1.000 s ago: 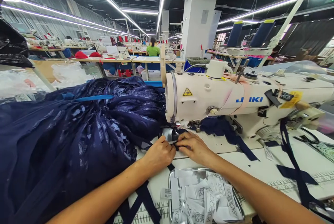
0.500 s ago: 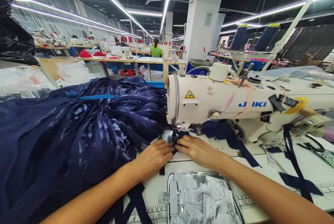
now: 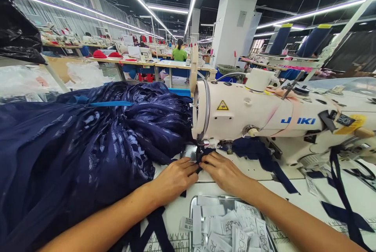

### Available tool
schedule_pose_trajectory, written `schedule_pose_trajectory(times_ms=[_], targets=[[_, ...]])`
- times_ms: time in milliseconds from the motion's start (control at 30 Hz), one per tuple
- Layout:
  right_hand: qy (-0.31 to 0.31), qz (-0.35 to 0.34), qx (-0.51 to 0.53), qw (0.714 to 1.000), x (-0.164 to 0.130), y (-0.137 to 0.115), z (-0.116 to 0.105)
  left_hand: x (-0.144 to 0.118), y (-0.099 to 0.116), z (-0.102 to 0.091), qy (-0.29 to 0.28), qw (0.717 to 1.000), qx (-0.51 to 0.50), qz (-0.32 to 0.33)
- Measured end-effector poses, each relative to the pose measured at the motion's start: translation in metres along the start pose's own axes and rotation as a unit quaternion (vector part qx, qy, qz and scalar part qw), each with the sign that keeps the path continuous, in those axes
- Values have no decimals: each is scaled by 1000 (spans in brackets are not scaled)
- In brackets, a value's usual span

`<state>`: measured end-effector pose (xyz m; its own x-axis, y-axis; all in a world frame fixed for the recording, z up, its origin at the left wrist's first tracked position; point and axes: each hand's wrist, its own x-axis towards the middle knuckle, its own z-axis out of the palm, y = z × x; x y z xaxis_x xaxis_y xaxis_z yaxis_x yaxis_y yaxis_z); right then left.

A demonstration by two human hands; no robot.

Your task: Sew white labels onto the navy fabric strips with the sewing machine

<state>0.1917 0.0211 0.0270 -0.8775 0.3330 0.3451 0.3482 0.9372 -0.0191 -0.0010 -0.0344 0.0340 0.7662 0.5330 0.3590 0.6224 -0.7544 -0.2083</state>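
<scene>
Close under the needle end of a white sewing machine, both of my hands hold navy fabric. My left hand presses its closed fingers on the fabric just left of the presser foot. From the other side, my right hand has its fingertips together on the same fabric. Most of what lies under my fingers is hidden. A large heap of gathered navy garments fills the left side, beside my left forearm. More navy cloth lies beneath the machine arm.
A metal tray of white printed labels stands between my forearms. Navy strips and scissors lie at right. Thread cones stand behind the machine. A person in green sits at a far table.
The view has shifted, so the machine and tray sit slightly farther right in the picture. My hands stay on the fabric by the presser foot, with little visible movement.
</scene>
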Motion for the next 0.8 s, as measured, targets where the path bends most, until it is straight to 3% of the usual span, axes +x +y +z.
schedule_pose_trajectory(times_ms=[233,467,800], targets=[[-53,-12,-77,995,3,1,-3,8,6,9,-2,999,25,-31],[-33,-22,-86,996,3,20,-3,29,14,15,-48,993,53,-95],[-21,-12,-40,999,2,27,0,35,14,22,-19,991,85,-104]])
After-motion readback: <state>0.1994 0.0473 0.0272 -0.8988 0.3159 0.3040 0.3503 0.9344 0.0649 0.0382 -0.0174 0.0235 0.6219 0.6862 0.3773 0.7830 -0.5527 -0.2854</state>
